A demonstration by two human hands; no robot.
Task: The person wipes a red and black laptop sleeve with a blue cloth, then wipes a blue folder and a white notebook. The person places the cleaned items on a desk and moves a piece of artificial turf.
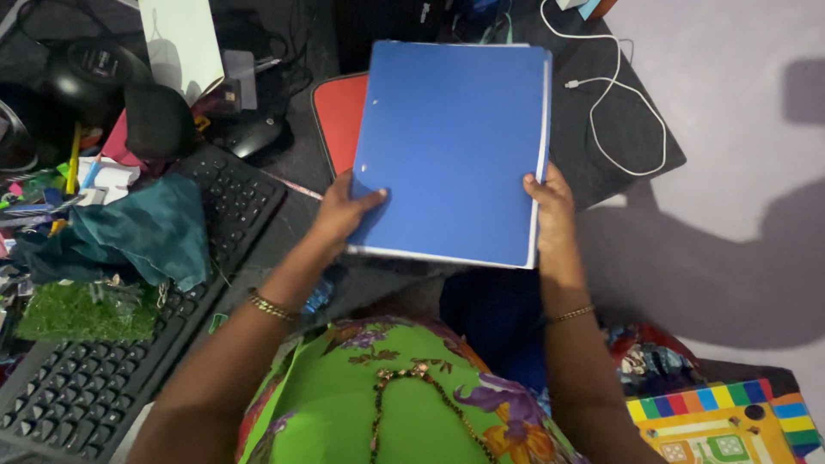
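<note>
Both hands hold a blue folder [451, 146] above the dark tabletop [619, 120]: left hand [344, 210] fingers clasp its near-left corner, right hand [552, 210] fingers grip its right edge. The folder is closed (lifted, not yet set down); a keyboard [129, 344] lies left.

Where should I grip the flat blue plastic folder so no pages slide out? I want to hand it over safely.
Grip the flat blue plastic folder at its near lower corners, coming in from both long sides, as the left hand and right hand do. It is wide, thin and held level, and white page edges show along its right and near sides, so pinching there probably keeps them together.
</note>
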